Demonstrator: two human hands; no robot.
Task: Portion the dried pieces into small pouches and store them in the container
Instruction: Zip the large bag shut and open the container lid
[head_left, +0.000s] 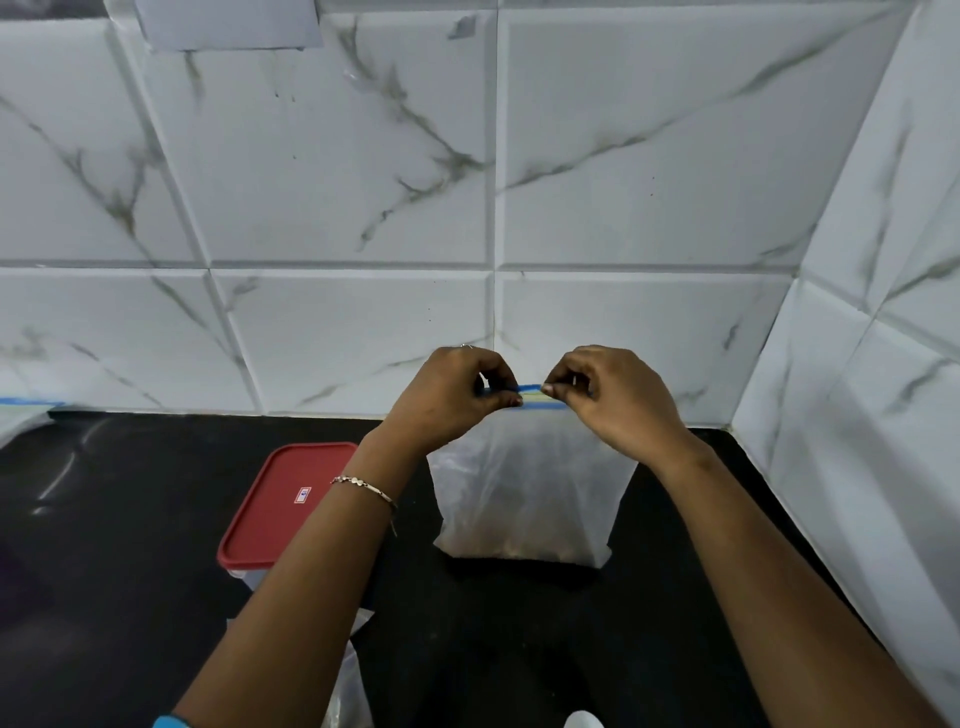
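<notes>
A large clear zip bag (530, 493) stands upright on the black counter (130, 571), with brownish dried pieces settled at its bottom. Its blue and green zip strip (531, 391) runs across the top. My left hand (452, 395) pinches the strip's left end and my right hand (608, 400) pinches its right end, thumbs and fingertips pressed together on it. A container with a red lid (283, 506) sits shut just left of the bag, partly behind my left forearm. Small clear pouches (350, 686) lie under my left forearm near the bottom edge.
A white marble-tiled wall runs behind the counter and turns forward along the right side, forming a corner. Another plastic bag with a blue strip (26, 410) pokes in at the far left. A white object (584, 719) shows at the bottom edge.
</notes>
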